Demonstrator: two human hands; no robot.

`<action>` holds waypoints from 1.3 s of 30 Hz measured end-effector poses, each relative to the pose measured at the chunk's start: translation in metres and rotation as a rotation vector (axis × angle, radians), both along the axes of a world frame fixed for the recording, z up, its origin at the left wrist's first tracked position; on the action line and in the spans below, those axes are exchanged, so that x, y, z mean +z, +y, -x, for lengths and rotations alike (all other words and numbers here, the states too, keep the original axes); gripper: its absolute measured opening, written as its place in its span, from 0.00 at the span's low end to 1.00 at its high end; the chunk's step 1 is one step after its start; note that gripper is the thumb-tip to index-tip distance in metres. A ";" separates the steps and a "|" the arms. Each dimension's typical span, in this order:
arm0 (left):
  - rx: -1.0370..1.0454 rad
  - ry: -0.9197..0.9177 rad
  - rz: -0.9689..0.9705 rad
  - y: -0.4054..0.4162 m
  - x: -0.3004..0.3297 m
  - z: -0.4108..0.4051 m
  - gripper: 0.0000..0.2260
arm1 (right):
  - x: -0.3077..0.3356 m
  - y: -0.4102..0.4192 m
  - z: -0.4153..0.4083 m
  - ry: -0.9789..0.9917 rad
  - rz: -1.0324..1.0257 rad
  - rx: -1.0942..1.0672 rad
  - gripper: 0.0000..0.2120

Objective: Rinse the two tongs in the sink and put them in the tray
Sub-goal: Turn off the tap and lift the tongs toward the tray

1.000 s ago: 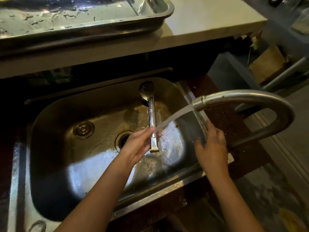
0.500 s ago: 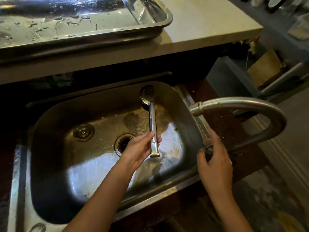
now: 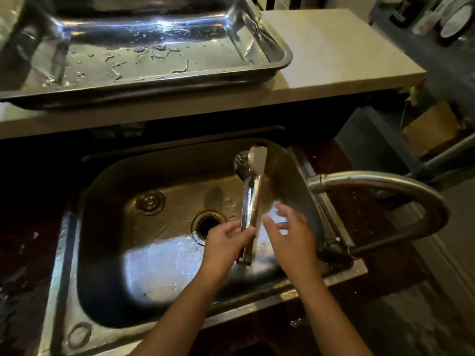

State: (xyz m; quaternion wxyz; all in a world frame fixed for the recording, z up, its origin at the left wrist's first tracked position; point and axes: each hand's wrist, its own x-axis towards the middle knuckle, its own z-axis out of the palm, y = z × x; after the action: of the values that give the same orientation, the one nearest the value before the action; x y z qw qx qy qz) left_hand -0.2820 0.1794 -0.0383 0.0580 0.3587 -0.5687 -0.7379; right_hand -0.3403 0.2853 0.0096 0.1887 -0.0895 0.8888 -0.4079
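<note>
My left hand (image 3: 226,242) is shut on the lower handle of a steel tong (image 3: 250,191), held over the steel sink (image 3: 115,253) with its scoop ends pointing away from me. My right hand (image 3: 290,232) hovers just right of the tong, fingers spread, holding nothing; it is blurred. A wet steel tray (image 3: 257,73) sits on the pale counter above the sink. A long blurred metal piece (image 3: 57,55) lies at the tray's left end; I cannot tell whether it is the second tong.
The curved faucet (image 3: 385,183) arches over the sink's right rim, with no water running. The drain (image 3: 207,223) and a round stopper (image 3: 150,202) are in the basin. Shelves with dishes (image 3: 455,19) stand at the far right.
The water stopped flowing. My right hand left the faucet base and moved left over the basin beside the tong. The view shifted so more of the tray shows.
</note>
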 end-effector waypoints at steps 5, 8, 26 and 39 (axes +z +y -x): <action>-0.018 -0.038 0.419 0.000 0.010 -0.017 0.09 | -0.009 -0.035 0.008 -0.083 0.084 0.057 0.19; 0.022 -0.069 0.372 -0.014 0.014 -0.024 0.13 | -0.012 -0.040 0.009 -0.077 0.025 0.113 0.14; 0.111 -0.242 -0.376 -0.070 0.007 -0.058 0.06 | -0.031 -0.074 -0.006 -0.870 0.210 0.132 0.08; 0.054 -0.203 -0.058 -0.080 0.028 -0.090 0.05 | -0.015 -0.079 -0.033 -0.705 0.219 0.387 0.06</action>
State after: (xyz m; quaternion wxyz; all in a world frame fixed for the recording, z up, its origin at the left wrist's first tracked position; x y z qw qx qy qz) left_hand -0.1918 0.0991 -0.0107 0.0097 0.4484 -0.5402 -0.7120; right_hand -0.3078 0.2066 -0.0053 0.5439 -0.1293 0.6880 -0.4627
